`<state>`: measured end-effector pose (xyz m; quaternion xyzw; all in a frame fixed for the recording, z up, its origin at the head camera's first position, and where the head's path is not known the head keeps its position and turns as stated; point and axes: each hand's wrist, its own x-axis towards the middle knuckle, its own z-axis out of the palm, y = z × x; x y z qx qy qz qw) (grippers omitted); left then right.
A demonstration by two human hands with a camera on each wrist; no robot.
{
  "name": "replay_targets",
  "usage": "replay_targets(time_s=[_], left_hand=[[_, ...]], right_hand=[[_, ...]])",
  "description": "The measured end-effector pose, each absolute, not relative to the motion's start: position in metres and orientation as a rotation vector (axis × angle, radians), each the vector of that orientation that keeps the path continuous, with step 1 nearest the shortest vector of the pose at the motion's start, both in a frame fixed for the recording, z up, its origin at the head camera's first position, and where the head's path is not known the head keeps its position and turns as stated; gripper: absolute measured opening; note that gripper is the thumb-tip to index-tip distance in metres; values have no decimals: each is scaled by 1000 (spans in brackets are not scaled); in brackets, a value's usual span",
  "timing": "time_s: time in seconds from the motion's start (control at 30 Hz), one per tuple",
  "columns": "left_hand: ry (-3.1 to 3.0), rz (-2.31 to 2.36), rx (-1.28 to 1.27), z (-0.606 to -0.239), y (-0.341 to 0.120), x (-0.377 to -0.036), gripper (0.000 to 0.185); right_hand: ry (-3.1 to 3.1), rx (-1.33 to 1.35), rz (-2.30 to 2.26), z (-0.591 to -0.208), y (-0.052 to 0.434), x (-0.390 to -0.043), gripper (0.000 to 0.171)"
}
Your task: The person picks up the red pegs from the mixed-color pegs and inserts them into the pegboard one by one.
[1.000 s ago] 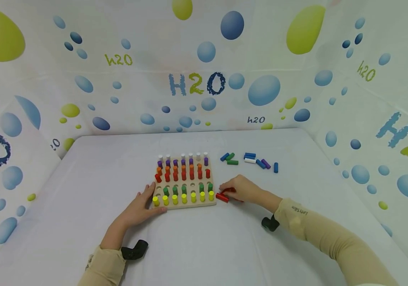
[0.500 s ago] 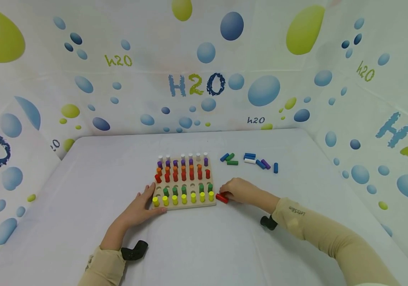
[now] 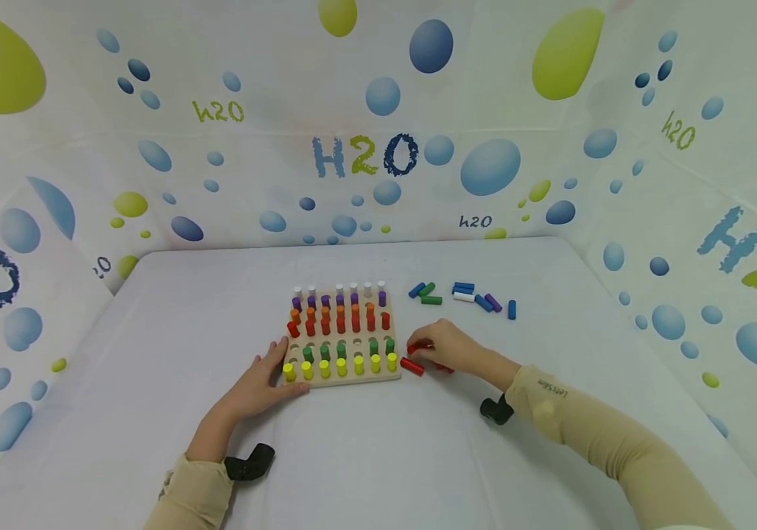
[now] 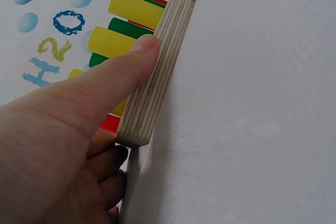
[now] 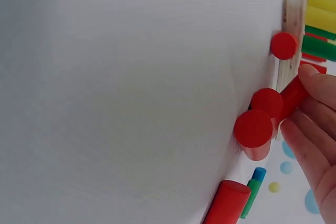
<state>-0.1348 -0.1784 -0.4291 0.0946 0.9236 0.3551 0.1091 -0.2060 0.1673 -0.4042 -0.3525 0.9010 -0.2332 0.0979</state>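
A wooden pegboard (image 3: 352,381) lies on the table, bearing rows of yellow, green, red, orange, purple and white pegs. My left hand (image 3: 255,386) grips its near left corner, the thumb along the front edge and the other fingers at the left side. Just off the board's right side, my right hand (image 3: 448,347) pinches a red peg (image 5: 294,97) between thumb and fingers. One red peg (image 3: 412,366) lies beside the board's right edge. More red pegs (image 5: 253,128) lie close under the right hand, which partly covers them in the head view.
Behind the right hand lie loose green pegs (image 3: 431,300), several blue ones, a white peg (image 3: 464,297) and a purple peg (image 3: 493,302). A few holes in the board's green row (image 3: 357,343) are bare. A patterned cloth backdrop (image 3: 378,213) rises behind the table.
My right hand dipped over the red pegs half a second ago and has now risen slightly, with a red peg showing at its fingers. The left hand and the pegboard have stayed put.
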Motion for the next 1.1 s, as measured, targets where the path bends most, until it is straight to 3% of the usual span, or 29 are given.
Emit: replay_targets(time_s=[0.47, 0.77, 1.1], left_hand=[[2719, 1040, 272, -433, -179, -135, 102], [2718, 1043, 282, -433, -179, -136, 102], [2716, 1041, 274, -433, -179, -136, 102]], right_hand=[[2543, -555, -1398, -405, 163, -219, 21], [2426, -481, -1579, -398, 141, -222, 30], [2384, -535, -1626, -395, 107, -220, 25]])
